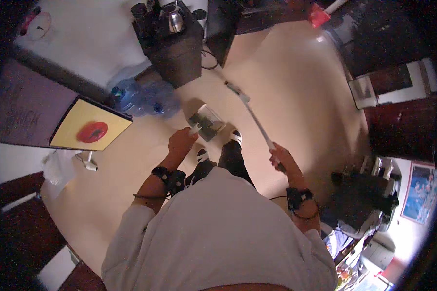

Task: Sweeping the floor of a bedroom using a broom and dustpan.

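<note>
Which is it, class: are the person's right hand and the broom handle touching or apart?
Touching: the head view shows the right hand closed around the broom handle, near its upper end.

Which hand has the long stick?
The right hand. It holds the long, pale stick, while the left hand holds a dustpan instead.
</note>
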Demonstrator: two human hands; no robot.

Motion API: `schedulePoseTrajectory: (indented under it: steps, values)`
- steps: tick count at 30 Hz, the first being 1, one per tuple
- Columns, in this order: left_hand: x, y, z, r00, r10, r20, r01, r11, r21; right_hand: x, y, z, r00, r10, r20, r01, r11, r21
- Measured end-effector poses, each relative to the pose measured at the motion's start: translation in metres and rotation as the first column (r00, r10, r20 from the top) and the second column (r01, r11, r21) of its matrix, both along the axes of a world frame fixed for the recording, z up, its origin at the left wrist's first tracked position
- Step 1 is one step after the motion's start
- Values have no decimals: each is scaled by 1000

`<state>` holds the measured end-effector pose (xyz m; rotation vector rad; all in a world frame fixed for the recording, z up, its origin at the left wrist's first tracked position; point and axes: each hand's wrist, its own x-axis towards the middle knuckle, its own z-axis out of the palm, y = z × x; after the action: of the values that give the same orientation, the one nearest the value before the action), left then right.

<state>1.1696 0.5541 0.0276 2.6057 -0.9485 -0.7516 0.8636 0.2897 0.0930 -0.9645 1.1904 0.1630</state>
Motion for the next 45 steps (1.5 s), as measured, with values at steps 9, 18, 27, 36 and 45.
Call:
schedulePoseTrajectory:
  steps: [9, 18, 27, 36, 45]
  values:
    - [-6, -15, 9, 987, 160, 33, -161, 986, 44, 83, -89, -119, 920, 391, 23, -380, 905, -194]
    - [-5, -41, 3, 978, 206, 32, -207, 976, 72, -25, -97, -45, 808, 583, -83, -559, 804, 203]
    - [-12, -21, 1, 948, 315, -36, -310, 944, 114, 66, -130, 55, 637, 723, -269, -744, 667, 30]
    - [-24, 18, 21, 902, 430, -31, -423, 898, 124, 184, -138, -83, 638, 770, 6, -763, 634, -123]
    - [-27, 48, 4, 895, 446, 5, -445, 892, 76, 139, -103, -119, 581, 814, -17, -796, 564, -221]
